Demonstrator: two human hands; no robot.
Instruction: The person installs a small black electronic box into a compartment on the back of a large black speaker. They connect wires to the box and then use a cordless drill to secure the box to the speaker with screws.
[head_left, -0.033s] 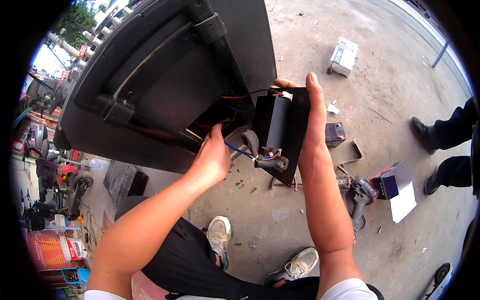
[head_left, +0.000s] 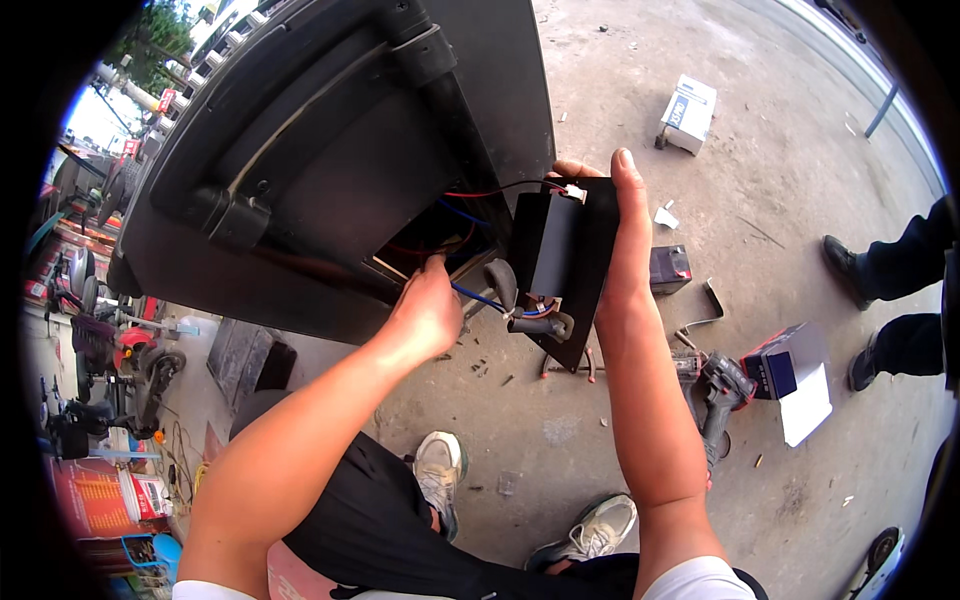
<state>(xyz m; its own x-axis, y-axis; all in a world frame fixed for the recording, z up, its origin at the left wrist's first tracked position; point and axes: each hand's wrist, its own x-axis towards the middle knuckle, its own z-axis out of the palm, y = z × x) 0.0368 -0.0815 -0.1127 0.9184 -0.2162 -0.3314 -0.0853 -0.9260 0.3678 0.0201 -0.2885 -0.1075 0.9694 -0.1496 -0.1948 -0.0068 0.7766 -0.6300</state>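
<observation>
A large black speaker-like cabinet tilts at the upper left, with a rectangular opening in its lower face. My left hand is at that opening, fingers closed at its edge beside the wires; what they pinch is hidden. In my right hand is a black panel, gripped along its right edge with the thumb up and fingers behind. The panel carries a long black housing. Red and black wires run from a white connector into the opening. Blue wires leave its lower end, near a grey foam-like sleeve.
On the concrete floor lie a white box, a small black battery, a cordless drill and an opened carton. A person's legs stand at the right. A dark block sits beneath the cabinet; scooters crowd the left.
My left hand has drawn very slightly down at the opening. The panel in my right hand has shifted a little; otherwise things stay in place.
</observation>
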